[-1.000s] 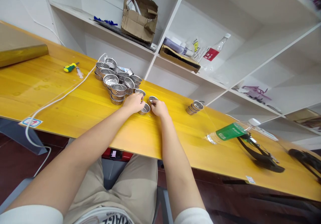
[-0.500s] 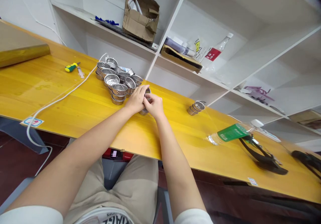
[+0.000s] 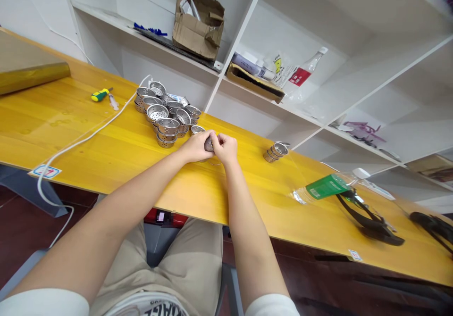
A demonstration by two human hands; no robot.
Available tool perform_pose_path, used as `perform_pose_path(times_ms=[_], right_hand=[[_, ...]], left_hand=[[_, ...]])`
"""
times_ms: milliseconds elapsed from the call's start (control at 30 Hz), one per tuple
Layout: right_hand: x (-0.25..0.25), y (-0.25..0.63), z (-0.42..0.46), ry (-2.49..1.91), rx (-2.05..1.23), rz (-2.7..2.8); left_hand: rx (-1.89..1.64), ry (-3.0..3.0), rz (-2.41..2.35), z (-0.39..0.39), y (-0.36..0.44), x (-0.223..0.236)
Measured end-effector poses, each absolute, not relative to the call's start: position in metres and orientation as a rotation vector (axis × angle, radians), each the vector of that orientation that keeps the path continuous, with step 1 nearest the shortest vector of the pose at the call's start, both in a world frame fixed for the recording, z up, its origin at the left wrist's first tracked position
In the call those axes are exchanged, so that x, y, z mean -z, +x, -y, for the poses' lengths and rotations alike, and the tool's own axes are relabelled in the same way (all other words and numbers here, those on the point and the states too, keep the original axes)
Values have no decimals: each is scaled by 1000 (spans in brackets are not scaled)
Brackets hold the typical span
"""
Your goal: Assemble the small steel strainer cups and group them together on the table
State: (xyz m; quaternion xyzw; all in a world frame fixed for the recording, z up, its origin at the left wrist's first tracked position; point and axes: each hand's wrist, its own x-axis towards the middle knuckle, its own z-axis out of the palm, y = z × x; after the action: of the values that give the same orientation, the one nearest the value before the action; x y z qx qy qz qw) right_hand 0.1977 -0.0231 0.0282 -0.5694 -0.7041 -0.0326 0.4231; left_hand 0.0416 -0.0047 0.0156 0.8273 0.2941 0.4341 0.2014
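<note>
Over the table, my left hand [image 3: 196, 146] and my right hand [image 3: 225, 148] meet and close around a perforated metal strainer basket [image 3: 208, 144]. Fingers cover most of this basket, and a thin wire loop shows just below the hands. Another strainer basket [image 3: 196, 130] stands right behind my left hand. To the left is a cluster of several stacked strainer baskets [image 3: 167, 126], some of them tilted. A separate small stack of baskets [image 3: 276, 152] sits apart on the right.
A white cable [image 3: 95, 132] runs across the yellow table [image 3: 116, 160]. A yellow-green screwdriver [image 3: 101, 95] lies at the left. On the right are a bottle with a green label [image 3: 325, 187] and a black strap [image 3: 371, 226]. White shelves [image 3: 247, 19] stand behind.
Both hands have shifted slightly right and down with the strainer basket. The basket behind my left hand has come into view.
</note>
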Motion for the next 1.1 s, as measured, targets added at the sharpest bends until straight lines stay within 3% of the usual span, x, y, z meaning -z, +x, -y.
perform_pose_path(times_ms=[333, 800, 1100], right_hand=[[-27, 199, 19, -1391, -144, 1612], [-40, 207, 12, -1068, -831, 895], [-26, 239, -2, -1719, -386, 1109]], left_hand=[[-1218, 2187, -782, 8, 43, -17], [-1244, 2053, -948, 4, 45, -15], [-1226, 2131, -1090, -5, 43, -6]])
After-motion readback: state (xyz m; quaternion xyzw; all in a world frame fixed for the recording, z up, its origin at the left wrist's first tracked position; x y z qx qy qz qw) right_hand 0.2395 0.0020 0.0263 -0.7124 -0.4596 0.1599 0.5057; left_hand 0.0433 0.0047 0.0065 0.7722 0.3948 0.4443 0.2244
